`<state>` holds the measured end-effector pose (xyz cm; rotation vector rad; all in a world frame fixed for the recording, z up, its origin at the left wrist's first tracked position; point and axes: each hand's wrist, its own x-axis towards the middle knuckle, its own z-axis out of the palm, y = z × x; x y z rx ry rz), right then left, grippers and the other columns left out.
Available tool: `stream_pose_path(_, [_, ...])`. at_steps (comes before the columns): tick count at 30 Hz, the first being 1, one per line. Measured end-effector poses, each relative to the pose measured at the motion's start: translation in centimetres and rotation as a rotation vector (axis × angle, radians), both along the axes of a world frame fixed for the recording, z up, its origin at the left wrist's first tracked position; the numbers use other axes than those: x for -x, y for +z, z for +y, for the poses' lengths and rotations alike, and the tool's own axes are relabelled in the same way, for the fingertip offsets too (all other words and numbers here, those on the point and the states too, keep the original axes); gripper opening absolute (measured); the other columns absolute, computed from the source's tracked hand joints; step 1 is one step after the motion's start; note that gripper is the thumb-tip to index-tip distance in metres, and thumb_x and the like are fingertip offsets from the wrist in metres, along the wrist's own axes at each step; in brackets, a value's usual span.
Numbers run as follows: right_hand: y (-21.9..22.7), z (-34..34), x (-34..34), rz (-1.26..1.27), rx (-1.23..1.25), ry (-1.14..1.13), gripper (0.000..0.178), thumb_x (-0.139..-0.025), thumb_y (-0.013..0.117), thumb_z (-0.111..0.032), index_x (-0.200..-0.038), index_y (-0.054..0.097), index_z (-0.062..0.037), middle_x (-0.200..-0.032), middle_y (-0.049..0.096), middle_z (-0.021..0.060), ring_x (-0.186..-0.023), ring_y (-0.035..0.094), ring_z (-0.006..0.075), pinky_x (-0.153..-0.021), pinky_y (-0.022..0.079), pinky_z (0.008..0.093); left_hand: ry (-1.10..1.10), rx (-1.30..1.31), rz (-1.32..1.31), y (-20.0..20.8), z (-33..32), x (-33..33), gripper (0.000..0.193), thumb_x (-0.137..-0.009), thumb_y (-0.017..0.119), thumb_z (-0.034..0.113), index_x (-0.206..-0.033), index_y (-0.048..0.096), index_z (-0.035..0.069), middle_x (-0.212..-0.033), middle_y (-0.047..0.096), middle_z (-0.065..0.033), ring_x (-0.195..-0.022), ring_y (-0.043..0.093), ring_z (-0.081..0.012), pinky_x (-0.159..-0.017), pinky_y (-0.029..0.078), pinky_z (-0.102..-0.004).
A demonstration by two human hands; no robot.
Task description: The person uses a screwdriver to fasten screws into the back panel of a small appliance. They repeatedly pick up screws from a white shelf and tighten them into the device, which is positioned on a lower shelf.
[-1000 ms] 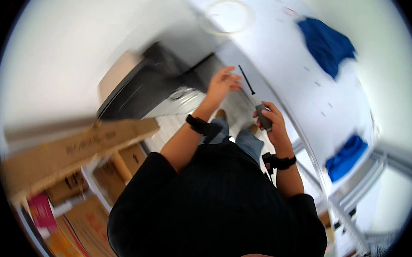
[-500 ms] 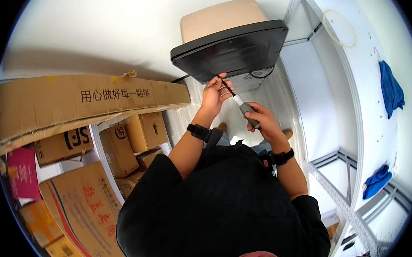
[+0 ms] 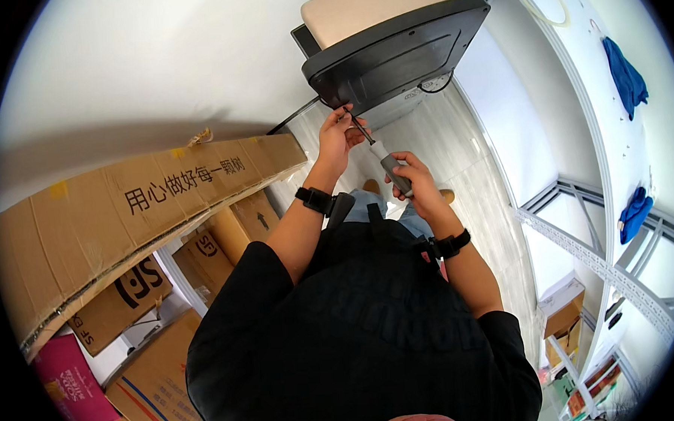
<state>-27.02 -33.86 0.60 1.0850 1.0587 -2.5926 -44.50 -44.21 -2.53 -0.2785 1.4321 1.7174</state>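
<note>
The right hand had its grip clamped around the grey handle of a screwdriver, whose thin shaft ran up and away from that grip to the underside edge of a tipped black chair seat with a beige cushion. The left hand, just beside the tip, had its grip pinched together on the shaft near the seat. Long cardboard boxes lay well off to the left of both grips.
</note>
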Motion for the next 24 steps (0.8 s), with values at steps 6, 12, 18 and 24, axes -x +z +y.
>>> stream_pose_path(6, [-0.5,-0.9,0.9,0.014,-0.025,-0.038,0.033,-0.087,0.048,-0.015,-0.118,0.049,-0.0032,-0.078,0.061,0.0087,-0.050,0.052,0.0111,-0.043,0.037,0.0226,-0.072,-0.034,-0.013,-0.9,-0.9,1.7,0.022,-0.098,0.043,0.019,-0.114,0.056,0.010,-0.093,0.066,-0.0074,-0.078,0.065,-0.0176,-0.070,0.049,-0.0280])
stream_pose_path(12, [-0.5,-1.8,1.2,0.006,-0.025,-0.099,0.034,-0.087,0.047,-0.016,-0.118,0.049,-0.0017,-0.078,0.061,0.0095,-0.050,0.052,0.0118,-0.043,0.037,0.0224,-0.104,-0.040,-0.008,-1.2,-0.8,2.2,0.023,-0.097,0.047,0.022,-0.114,0.057,0.008,-0.094,0.067,-0.0070,-0.078,0.064,-0.0154,-0.069,0.049,-0.0276])
stream_pose_path(18, [-0.6,-1.9,1.5,0.027,0.002,-0.133,0.036,-0.086,0.047,-0.016,-0.118,0.048,0.0002,-0.078,0.061,0.0102,-0.049,0.050,0.0124,-0.043,0.036,0.0225,-0.113,-0.042,-0.010,-1.5,-0.9,2.6,0.023,-0.097,0.048,0.022,-0.113,0.057,0.008,-0.094,0.067,-0.0067,-0.077,0.064,-0.0139,-0.068,0.049,-0.0270])
stream_pose_path(24, [-1.0,-2.0,1.5,0.037,0.024,-0.156,0.034,-0.087,0.047,-0.017,-0.117,0.049,0.0006,-0.076,0.060,0.0101,-0.048,0.049,0.0124,-0.041,0.035,0.0224,-0.112,-0.039,0.009,-1.7,-0.8,2.7,0.023,-0.097,0.048,0.022,-0.113,0.057,0.008,-0.094,0.067,-0.0064,-0.075,0.063,-0.0133,-0.068,0.049,-0.0265])
